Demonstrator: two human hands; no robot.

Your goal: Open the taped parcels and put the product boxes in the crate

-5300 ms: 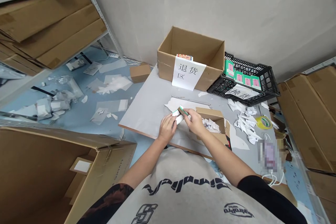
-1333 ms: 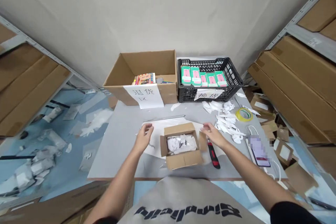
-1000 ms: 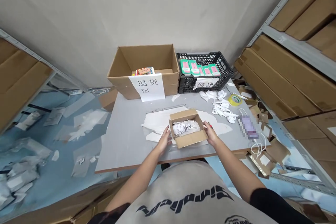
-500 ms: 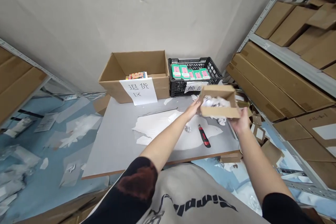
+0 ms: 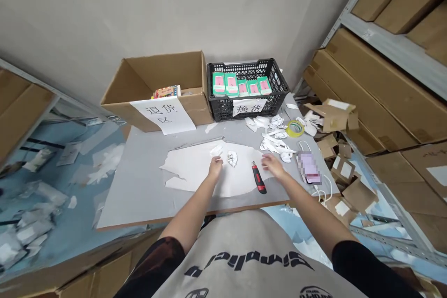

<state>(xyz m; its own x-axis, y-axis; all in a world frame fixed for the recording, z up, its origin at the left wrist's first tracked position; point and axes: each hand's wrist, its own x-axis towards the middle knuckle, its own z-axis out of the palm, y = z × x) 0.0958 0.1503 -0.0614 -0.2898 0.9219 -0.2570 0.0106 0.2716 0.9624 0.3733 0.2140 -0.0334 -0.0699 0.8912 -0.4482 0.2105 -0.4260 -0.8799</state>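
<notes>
**Your hands are empty, low over the torn white paper sheet (image 5: 202, 167).**
In the head view, your left hand (image 5: 214, 168) sits just below a crumpled paper scrap (image 5: 216, 150), its fingers (image 5: 217, 160) loosely together and clamped on nothing; a second paper wad (image 5: 232, 158) lies just to the right. Your right hand (image 5: 274, 166) is on the far side of a red-and-black utility knife (image 5: 259, 178), near but not touching it, its fingers (image 5: 265, 160) slightly apart. All of this is on the grey table (image 5: 132, 186). Past the sheet stand a cardboard box (image 5: 157, 84) and a black plastic crate (image 5: 244, 111) of green-and-pink packs.
</notes>
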